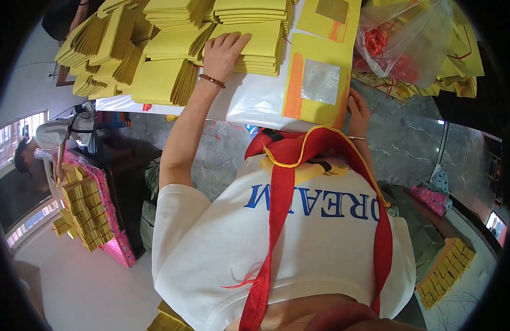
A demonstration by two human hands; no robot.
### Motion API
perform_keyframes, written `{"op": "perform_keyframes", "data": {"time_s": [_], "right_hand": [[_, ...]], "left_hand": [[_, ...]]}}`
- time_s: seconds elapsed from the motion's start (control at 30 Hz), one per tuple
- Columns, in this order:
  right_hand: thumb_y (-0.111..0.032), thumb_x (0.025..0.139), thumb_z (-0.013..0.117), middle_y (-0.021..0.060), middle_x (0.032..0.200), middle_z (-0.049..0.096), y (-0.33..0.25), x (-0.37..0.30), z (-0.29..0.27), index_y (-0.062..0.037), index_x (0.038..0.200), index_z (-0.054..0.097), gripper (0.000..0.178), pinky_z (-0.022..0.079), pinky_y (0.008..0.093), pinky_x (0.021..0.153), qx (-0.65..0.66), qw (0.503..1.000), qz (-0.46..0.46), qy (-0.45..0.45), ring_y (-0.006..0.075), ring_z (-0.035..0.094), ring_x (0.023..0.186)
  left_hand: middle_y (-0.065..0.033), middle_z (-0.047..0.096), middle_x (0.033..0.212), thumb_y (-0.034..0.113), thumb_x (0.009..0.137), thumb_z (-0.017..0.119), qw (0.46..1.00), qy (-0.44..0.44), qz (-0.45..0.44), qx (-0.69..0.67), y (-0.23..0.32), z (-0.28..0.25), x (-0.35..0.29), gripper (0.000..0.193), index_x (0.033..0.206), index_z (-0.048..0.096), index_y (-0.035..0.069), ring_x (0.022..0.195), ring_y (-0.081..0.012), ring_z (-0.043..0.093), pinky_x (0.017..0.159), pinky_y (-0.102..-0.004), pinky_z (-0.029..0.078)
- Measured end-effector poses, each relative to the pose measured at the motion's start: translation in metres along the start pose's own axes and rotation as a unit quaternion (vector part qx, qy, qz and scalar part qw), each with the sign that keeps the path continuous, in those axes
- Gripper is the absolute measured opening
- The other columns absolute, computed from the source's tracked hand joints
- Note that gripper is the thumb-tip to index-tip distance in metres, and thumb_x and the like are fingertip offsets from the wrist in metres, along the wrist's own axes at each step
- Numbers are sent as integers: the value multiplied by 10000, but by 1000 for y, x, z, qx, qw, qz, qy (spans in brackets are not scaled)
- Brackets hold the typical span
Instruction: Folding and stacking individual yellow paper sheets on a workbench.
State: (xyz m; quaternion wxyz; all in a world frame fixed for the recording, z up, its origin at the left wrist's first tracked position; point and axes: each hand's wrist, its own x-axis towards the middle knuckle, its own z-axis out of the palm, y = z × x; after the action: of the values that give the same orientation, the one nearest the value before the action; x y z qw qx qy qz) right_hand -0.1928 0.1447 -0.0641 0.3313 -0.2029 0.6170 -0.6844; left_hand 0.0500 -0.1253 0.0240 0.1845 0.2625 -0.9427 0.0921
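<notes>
My left hand (224, 52), with a brown bead bracelet, lies on a stack of folded yellow paper (260, 38) on the white table. Its fingers are stretched out over the stack's left part, and it is open. At the table's right edge my right hand (359, 109) hangs beside a yellow sheet (315, 47) with an orange band and a silver square. Its fingers are loosely bent and apart, with nothing visible in them; whether they touch the sheet's edge I cannot tell. Another similar sheet (335, 11) lies just beyond.
Several stacks of folded yellow paper (161, 80) fill the table's left side. A clear plastic bag (401, 44) with red stuff sits at the right among yellow sheets. Another person (67, 132) stands at the left by yellow bundles (86, 204) on pink wrap. My red apron (299, 149) meets the table edge.
</notes>
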Motion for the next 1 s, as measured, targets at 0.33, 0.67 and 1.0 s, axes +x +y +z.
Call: {"op": "perform_keyframes", "data": {"time_s": [0.33,0.67,1.0], "right_hand": [[-74,870,502,74,1079,563,-5,-4,3,28,1132,523,283,412,249,850,-22,1000,-5,15,133,527,965],[-98,839,553,76,1020,564,-2,-5,3,5,1139,528,319,423,245,792,-87,996,-16,27,124,524,884],[-140,803,601,53,942,555,9,-3,-5,-21,1106,568,327,432,235,699,-164,986,-9,29,107,517,806]], "left_hand": [[-83,410,1243,79,686,558,996,-83,14,-35,8,14,-18,624,1276,380,178,1164,-257,368,938,-458,277],[-106,357,1308,154,638,642,985,-148,19,-80,-4,-10,-7,788,1340,292,218,1211,-297,320,964,-466,266],[-159,522,1095,171,740,621,914,-57,148,-373,105,-37,-20,423,1123,513,26,1021,-312,476,854,-399,390]]}}
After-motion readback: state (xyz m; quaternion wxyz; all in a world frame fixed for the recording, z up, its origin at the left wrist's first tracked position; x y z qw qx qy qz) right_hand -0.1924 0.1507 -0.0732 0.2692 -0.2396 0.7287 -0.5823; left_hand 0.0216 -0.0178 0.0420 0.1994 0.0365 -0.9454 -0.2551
